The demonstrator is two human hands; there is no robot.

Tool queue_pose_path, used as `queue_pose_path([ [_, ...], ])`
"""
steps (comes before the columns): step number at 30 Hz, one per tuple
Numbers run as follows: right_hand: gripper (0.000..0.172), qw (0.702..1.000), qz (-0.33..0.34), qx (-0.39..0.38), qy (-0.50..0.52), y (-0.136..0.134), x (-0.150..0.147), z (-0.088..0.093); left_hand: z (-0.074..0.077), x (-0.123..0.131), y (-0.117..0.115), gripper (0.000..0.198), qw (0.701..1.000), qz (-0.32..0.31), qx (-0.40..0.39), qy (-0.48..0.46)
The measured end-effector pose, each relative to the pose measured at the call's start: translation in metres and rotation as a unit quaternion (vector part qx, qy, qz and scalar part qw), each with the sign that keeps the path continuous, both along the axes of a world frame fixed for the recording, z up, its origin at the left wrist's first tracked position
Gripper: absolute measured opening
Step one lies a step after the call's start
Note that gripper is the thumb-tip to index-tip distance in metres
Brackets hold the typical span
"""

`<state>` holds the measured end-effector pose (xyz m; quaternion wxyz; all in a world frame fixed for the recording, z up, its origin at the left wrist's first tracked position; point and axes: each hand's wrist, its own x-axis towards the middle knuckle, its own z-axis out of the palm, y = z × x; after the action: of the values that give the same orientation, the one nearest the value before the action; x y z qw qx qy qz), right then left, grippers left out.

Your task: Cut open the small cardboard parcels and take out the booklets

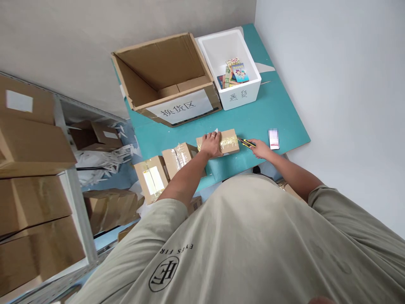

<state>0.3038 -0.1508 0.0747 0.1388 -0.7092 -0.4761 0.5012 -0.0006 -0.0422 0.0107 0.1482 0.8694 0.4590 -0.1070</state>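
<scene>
A small cardboard box (229, 142), wrapped in yellowish clear tape, lies on the teal table. My left hand (211, 145) grips its left part from above, fingers over the top and thumb toward the near side. In my right hand (260, 148) is a yellow-and-black utility knife (247, 143), closed in my fingers. The knife's tip is at the box's right end; whether the blade cuts into the tape is too small to tell. Left of my left hand stand a taped carton (179, 159) and another carton (152, 179) with a white label.
A large open cardboard box (177, 110) with a paper sign stands at the back. Beside it, a white foam box (240, 100) holds several colourful booklets (238, 72). A phone (274, 139) lies right of my hand. Shelves (76, 202) with cartons stand on the left.
</scene>
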Motion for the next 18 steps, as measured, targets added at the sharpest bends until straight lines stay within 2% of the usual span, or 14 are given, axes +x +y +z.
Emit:
queue_pose_path([
  [5, 0.051, 0.999, 0.038, -0.01, -0.024, -0.004, 0.003, 0.013, -0.002, -0.001, -0.001, 0.146, 1.0, 0.003, 0.003, -0.007],
  [10, 0.053, 0.992, 0.079, -0.002, -0.096, -0.004, 0.001, 0.02, -0.001, -0.001, 0.001, 0.147, 1.0, 0.0, 0.0, 0.002],
  [15, 0.053, 0.982, 0.125, 0.048, -0.136, -0.01, 0.001, 0.017, 0.0, 0.002, 0.003, 0.149, 1.0, 0.005, -0.005, 0.014],
  [18, 0.051, 0.984, 0.108, 0.074, -0.118, -0.019, 0.003, 0.01, 0.003, 0.002, -0.001, 0.147, 1.0, 0.009, -0.005, 0.01],
])
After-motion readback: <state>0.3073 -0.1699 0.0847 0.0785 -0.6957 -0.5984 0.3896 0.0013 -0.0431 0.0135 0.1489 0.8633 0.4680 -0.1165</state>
